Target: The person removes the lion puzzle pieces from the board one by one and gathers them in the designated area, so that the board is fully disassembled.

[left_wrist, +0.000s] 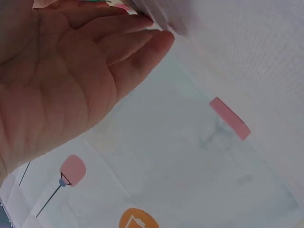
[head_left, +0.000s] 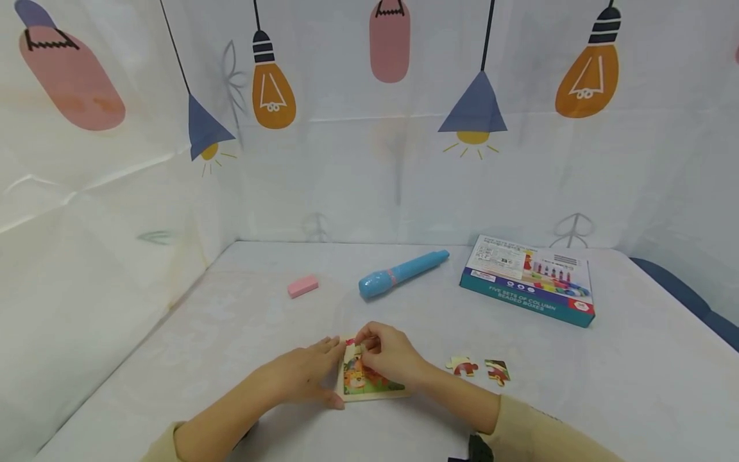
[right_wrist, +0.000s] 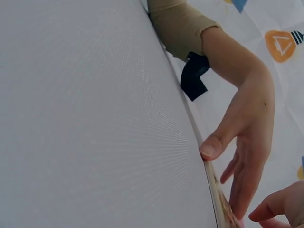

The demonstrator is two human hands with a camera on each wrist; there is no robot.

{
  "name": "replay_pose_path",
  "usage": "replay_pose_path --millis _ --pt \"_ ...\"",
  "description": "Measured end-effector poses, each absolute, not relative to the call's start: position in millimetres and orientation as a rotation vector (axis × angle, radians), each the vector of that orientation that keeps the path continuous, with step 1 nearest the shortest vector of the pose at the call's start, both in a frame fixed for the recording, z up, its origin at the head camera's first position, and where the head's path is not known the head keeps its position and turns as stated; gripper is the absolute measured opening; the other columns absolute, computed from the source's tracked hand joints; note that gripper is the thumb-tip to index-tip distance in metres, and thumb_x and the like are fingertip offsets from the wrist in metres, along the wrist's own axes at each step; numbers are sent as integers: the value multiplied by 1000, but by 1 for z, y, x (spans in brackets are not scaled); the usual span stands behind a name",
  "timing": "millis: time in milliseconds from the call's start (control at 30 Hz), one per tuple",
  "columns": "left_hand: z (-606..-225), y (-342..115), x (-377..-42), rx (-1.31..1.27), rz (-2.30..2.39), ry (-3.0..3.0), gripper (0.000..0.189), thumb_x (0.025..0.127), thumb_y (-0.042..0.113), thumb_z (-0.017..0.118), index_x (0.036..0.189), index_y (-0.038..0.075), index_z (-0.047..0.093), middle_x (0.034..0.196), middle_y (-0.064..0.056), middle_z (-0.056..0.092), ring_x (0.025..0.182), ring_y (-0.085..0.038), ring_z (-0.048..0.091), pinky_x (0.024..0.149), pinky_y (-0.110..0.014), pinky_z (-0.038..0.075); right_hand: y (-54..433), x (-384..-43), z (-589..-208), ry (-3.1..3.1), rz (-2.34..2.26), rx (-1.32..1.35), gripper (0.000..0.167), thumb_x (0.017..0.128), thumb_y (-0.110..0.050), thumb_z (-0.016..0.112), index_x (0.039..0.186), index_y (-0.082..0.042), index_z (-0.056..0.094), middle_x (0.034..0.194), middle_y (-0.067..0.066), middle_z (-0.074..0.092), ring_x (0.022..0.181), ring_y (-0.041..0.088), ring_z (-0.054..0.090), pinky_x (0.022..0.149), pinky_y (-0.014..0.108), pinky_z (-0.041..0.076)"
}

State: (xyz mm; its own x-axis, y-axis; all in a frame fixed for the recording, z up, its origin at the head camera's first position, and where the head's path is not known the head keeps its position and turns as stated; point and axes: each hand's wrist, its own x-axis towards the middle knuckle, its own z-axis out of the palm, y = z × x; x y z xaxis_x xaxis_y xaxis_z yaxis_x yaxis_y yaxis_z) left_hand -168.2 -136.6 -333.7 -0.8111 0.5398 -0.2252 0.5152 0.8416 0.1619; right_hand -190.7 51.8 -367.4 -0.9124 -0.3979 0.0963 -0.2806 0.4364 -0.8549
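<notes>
A small wooden jigsaw puzzle board (head_left: pixel 376 396) with a colourful animal picture lies on the table. My left hand (head_left: pixel 306 375) steadies its left side, the thumb at the near corner and the fairly straight fingers toward the far corner; the left wrist view shows that palm (left_wrist: pixel 57 85). Over the board's upper part, my right hand (head_left: pixel 392 353) has its fingers bent, pinching a puzzle piece (head_left: pixel 359 350) that is mostly hidden by the fingertips. Two loose puzzle pieces, one pale and red (head_left: pixel 464 366) and one green and red (head_left: pixel 498 370), lie right of the board.
Farther back are a pink block (head_left: pixel 303 286), a blue pen-shaped tube (head_left: pixel 404 272) and a boxed bead set (head_left: pixel 528 279) at the right. A patterned white cloth (head_left: pixel 346 173) hangs behind the table. A dark blue chair edge (head_left: pixel 675 289) shows beyond the right side.
</notes>
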Motion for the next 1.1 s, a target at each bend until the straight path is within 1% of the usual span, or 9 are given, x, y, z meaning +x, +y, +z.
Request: replay_pose_path --millis 133,267,367,567,733,867,967,1100 --pt "-333 -135 -167 816 91 2801 100 67 59 68 140 0 33 144 -16 32 133 -34 25 96 -54 34 51 -190 -367 2579 -1476 -619 23 78 0 61 100 -7 58 92 2 56 81 15 51 71 28 45" --pt "-333 -136 -168 829 125 2784 100 68 59 67 141 1 31 146 -15 29 135 -32 22 97 -55 33 51 -190 -368 2613 -1453 -676 23 80 0 60 102 -7 58 93 3 53 81 14 51 69 25 44" --pt "-334 -137 -169 833 139 2770 100 69 58 67 141 0 30 146 -15 28 135 -31 21 97 -55 32 51 -191 -369 2637 -1455 -713 26 80 1 58 104 -5 57 97 4 52 82 15 51 70 23 44" --pt "-335 -137 -171 790 88 2795 107 66 62 67 141 -3 28 146 -18 27 135 -33 21 97 -54 33 50 -192 -369 2682 -1427 -712 35 79 0 58 114 -4 58 104 4 54 87 16 50 73 25 45" --pt "-335 -137 -170 806 85 2789 101 68 59 67 140 -1 31 145 -17 29 134 -32 22 96 -55 33 47 -194 -367 2738 -1321 -709 42 79 -1 59 121 -4 58 106 4 53 90 16 48 75 28 45" --pt "-335 -137 -169 843 85 2787 98 70 59 65 141 0 31 145 -16 30 134 -31 25 95 -55 34 46 -194 -366 2766 -1246 -743 41 79 -1 58 120 -3 59 106 7 50 95 19 46 79 33 43" --pt "-336 -137 -169 853 86 2785 98 71 59 64 141 0 30 145 -17 29 134 -31 25 95 -54 35 46 -193 -367 2770 -1227 -770 37 80 0 57 117 -2 61 105 7 49 100 22 44 82 36 42" --pt "-334 -138 -168 854 99 2766 97 72 58 64 141 -1 30 145 -17 28 134 -32 24 95 -55 34 46 -193 -366 2784 -1207 -767 34 80 1 57 113 -2 63 104 8 49 100 22 44 82 36 42"
